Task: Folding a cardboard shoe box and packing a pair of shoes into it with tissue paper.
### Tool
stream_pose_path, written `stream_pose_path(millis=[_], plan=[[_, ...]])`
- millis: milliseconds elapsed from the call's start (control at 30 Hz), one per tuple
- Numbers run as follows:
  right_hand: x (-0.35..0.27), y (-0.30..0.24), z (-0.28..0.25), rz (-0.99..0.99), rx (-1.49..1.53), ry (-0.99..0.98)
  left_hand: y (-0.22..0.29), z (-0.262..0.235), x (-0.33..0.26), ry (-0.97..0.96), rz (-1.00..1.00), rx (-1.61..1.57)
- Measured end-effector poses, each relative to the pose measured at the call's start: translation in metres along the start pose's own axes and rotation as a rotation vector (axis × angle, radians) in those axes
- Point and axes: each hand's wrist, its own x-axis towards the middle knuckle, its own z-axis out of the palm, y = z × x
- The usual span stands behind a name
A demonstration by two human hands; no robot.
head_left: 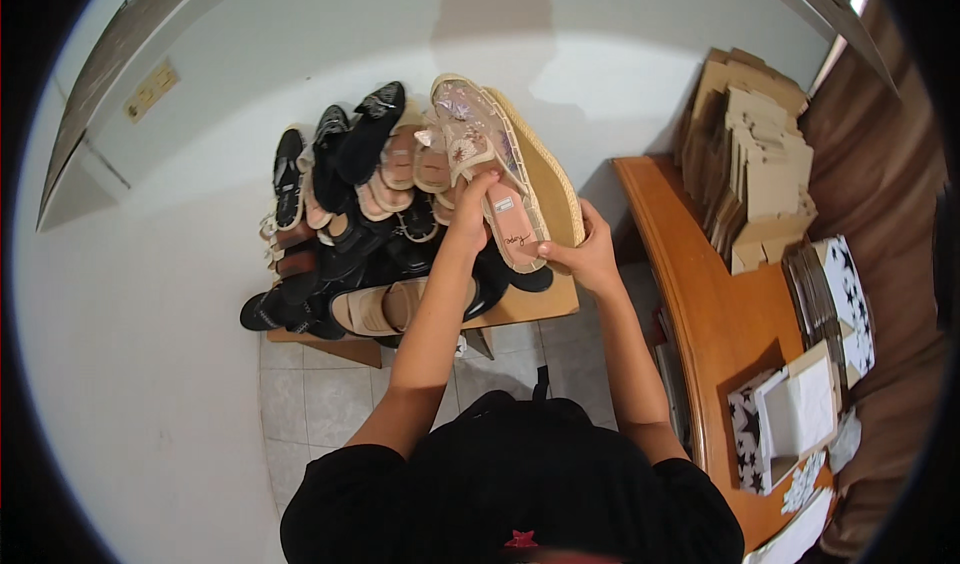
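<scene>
A pair of espadrille mules [487,154] is held up in front of me, sole against sole. The near one has a sheer beige upper with flowers and a pink insole; of the other, mostly the woven sole edge shows. My left hand [474,214] grips the near mule at its middle, thumb on the insole. My right hand [590,254] closes around both heels, thumb on the near heel. Behind and below them, several black and beige shoes [360,234] are heaped on a small wooden table [555,304].
At the right, a wooden desk [690,284] carries a stack of folded cardboard boxes [765,164]. Farther down it stands an open star-patterned shoebox [765,434] with white paper inside. A brown curtain [890,194] hangs beyond the desk. A wall socket [150,91] is at the far left.
</scene>
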Motion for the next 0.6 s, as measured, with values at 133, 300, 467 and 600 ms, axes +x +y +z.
stream_pose_path(millis=[133,300,467,600], plan=[[-0.040,0.004,-0.034,0.004,0.045,0.169,-0.039,0.033,-0.005,-0.034,-0.109,-0.039],[-0.108,-0.006,-0.093,-0.144,-0.197,0.478,-0.092,0.073,-0.001,-0.097,-0.112,-0.162],[-0.200,-0.077,-0.150,-0.161,-0.649,0.653,-0.124,0.141,-0.024,-0.348,-0.207,-0.201],[-0.262,-0.122,-0.175,-0.288,-1.086,0.560,-0.165,0.193,-0.051,-0.199,-0.216,-0.255]])
